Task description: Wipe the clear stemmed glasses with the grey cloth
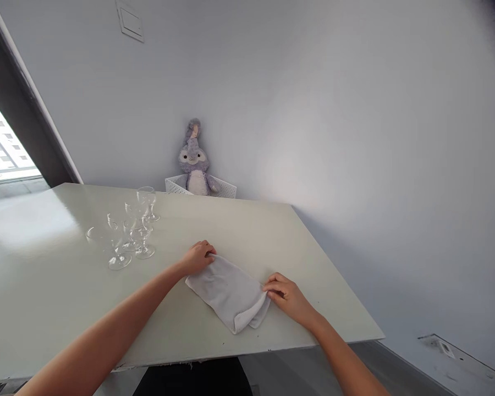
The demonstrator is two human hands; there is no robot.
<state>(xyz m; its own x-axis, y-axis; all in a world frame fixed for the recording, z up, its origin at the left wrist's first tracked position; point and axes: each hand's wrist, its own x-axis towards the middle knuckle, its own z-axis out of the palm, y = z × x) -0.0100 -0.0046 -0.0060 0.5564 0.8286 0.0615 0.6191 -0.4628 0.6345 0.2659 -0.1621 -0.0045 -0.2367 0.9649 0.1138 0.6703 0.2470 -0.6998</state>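
A light grey cloth (229, 286) lies folded on the white table, its near edge partly turned over. At its far left corner, my left hand (198, 257) pinches the fabric with curled fingers. My right hand (286, 294) grips the right corner between thumb and fingers. Left of the cloth stand several clear stemmed glasses, among them one at the front (119, 259), another beside it (144, 250) and one farther back (146, 197). The glasses overlap, so some outlines are hard to separate.
The pale table (247, 225) ends at a slanted right edge near the wall. Behind it, a purple plush toy (196, 165) sits in a white perforated basket (226, 188). A window (4, 137) is at the left. A socket (446, 348) shows low on the right wall.
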